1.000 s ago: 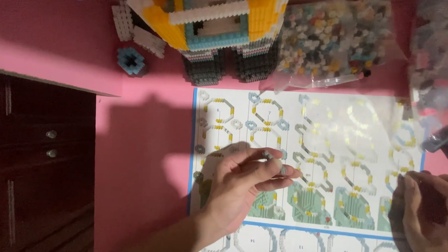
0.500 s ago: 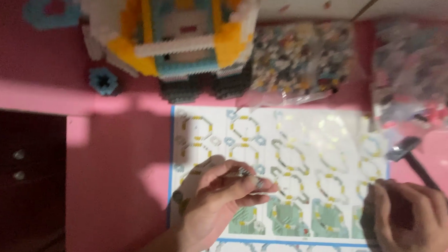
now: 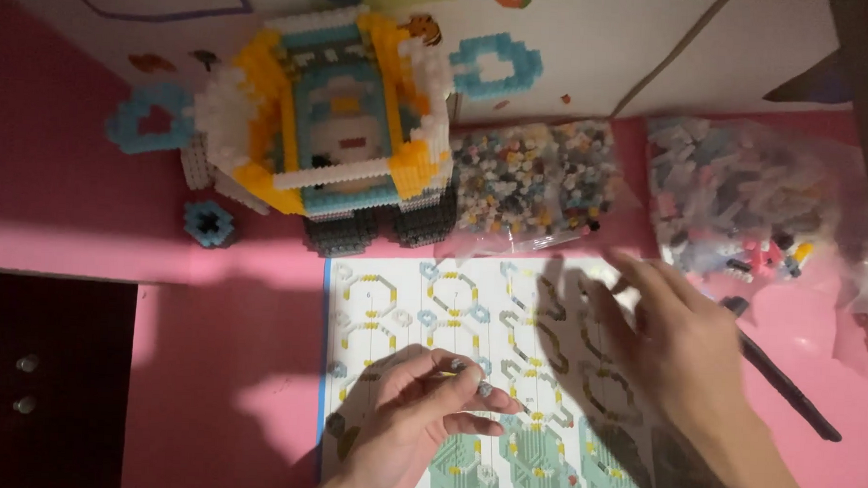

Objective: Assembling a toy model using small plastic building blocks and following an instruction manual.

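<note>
Right, the left hand (image 3: 418,412) sits low on the printed instruction sheet of brick-layout diagrams (image 3: 506,372), thumb and fingertips pinched shut around a tiny pale building brick (image 3: 458,368), held up off the paper, seemingly so it can be checked against the drawings underneath. The right hand (image 3: 676,344) is spread wide, fingers apart and stretched toward one o'clock, holding nothing; it hovers over the sheet's upper right corner, blurred, just short of the clear plastic bag of grey, pink and white bricks (image 3: 734,192). At twelve o'clock from the sheet lies a second clear bag of mixed small bricks (image 3: 532,180), mouth toward the paper, within easy reach. At eleven o'clock stands the half-built yellow, white and teal micro-brick model (image 3: 332,125), parked against the white wall panel (image 3: 652,50), likely to keep it out of the working area. A small blue brick cluster (image 3: 210,223) lies at the model's seven o'clock on the pink tabletop (image 3: 228,362). A thin black stick-shaped tool (image 3: 785,381) lies at three o'clock, close beside the right wrist; whether they touch, I cannot tell.
</note>
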